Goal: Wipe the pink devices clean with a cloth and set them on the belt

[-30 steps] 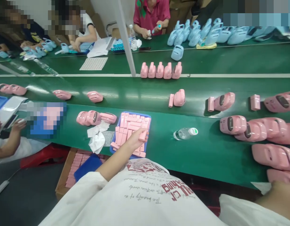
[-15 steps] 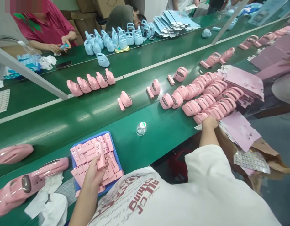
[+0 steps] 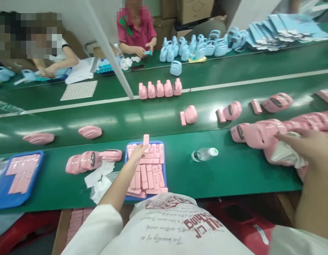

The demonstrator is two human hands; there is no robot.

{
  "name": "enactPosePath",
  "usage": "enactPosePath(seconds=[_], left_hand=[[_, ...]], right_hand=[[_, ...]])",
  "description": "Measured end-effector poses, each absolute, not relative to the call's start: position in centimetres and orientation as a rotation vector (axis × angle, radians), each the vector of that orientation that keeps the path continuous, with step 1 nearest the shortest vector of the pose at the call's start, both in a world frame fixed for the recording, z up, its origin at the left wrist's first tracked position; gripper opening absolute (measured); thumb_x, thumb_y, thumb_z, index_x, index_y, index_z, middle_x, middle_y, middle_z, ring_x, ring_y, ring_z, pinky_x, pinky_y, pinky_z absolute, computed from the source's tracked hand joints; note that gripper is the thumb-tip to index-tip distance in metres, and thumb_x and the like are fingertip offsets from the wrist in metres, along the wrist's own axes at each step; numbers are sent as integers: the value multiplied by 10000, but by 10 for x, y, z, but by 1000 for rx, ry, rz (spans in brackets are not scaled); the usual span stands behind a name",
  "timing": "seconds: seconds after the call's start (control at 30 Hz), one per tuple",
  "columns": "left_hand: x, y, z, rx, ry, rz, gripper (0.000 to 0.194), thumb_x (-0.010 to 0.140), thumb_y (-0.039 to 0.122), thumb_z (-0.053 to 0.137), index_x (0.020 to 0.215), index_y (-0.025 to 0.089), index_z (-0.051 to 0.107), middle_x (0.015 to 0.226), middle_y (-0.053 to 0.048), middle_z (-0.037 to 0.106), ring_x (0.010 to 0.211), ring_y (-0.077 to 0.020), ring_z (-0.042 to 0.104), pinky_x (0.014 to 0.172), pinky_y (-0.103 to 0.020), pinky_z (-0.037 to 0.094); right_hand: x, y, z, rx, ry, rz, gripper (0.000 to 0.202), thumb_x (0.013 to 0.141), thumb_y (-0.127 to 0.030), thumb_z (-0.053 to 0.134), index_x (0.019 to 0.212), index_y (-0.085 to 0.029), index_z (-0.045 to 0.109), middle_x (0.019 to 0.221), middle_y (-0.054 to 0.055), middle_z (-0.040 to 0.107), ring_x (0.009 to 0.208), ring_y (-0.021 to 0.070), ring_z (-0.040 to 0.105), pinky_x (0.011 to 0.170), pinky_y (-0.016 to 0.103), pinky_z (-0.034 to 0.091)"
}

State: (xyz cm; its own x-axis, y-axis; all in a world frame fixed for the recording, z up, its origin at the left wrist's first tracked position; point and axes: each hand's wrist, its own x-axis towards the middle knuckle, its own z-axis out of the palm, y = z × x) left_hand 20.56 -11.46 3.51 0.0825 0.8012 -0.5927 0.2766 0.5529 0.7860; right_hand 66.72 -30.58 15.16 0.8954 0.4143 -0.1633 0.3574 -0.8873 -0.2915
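Our left hand has its grip closed on a small pink piece, near the frame's centre, over the far part of the blue tray. Fingers cover just its lower end, so we could let it tip or slip. At right, our right hand grips a pink case with a pale cloth; slick cloth could loosen that hold, and a careless swing could knock the crowded pink cases or the clear bottle.
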Motion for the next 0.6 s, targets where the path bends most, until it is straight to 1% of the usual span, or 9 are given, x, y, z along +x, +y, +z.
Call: enactPosePath(seconds=[0.07,0.13,0.2,0.3,0.4,0.47,0.53,0.6], left_hand=[[210,-77,21,1092,1540,454,143,768,248,656,839,129,618,706,-19,610,576,-82,543,489,-167,382],[219,-38,4,1195,1613,370,200,764,264,673,896,126,614,799,-50,651,654,-118,599,559,-200,429],[230,-5,-13,1285,1675,266,288,763,286,685,984,123,598,927,-87,671,772,-160,641,649,-239,464],[248,30,-33,1390,1732,118,381,811,332,641,1115,116,560,1093,-114,638,950,-195,629,806,-325,489],[261,46,-45,1471,1775,27,429,875,380,548,1229,141,504,1255,-119,543,1083,-218,566,916,-431,464],[265,49,-48,1521,1777,-16,460,893,364,515,1281,125,452,1324,-160,474,1128,-240,544,942,-425,445],[262,47,-48,1585,1741,-60,483,889,322,508,1301,88,414,1346,-216,428,1143,-264,544,942,-392,434],[252,39,-43,1676,1668,-94,496,880,308,503,1307,78,403,1347,-234,407,1138,-282,552,939,-375,427]], right_hand=[[634,-252,173,-2707,-649,496,227,669,-317,665,858,-194,681,763,107,643,649,173,552,607,343,392],[600,-194,181,-2606,-813,562,253,670,-319,682,879,-177,665,797,69,637,668,169,546,615,320,399],[566,-140,172,-2511,-983,724,208,706,-295,664,844,-140,650,749,53,616,652,154,525,614,300,390],[514,-71,136,-2369,-1040,1009,181,734,-260,665,812,-101,629,674,31,584,597,121,499,580,265,382],[463,-23,88,-2307,-1033,1104,155,735,-201,675,815,-80,620,666,29,582,600,112,515,567,240,398],[435,-1,58,-2293,-1003,1127,144,766,-185,655,839,-69,609,694,28,580,620,104,526,572,230,422],[413,13,32,-2270,-968,1158,169,832,-237,611,899,-84,594,768,23,587,656,91,544,594,226,462],[398,20,13,-2225,-941,1199,205,880,-301,561,946,-109,582,835,15,591,693,82,559,622,231,495]])
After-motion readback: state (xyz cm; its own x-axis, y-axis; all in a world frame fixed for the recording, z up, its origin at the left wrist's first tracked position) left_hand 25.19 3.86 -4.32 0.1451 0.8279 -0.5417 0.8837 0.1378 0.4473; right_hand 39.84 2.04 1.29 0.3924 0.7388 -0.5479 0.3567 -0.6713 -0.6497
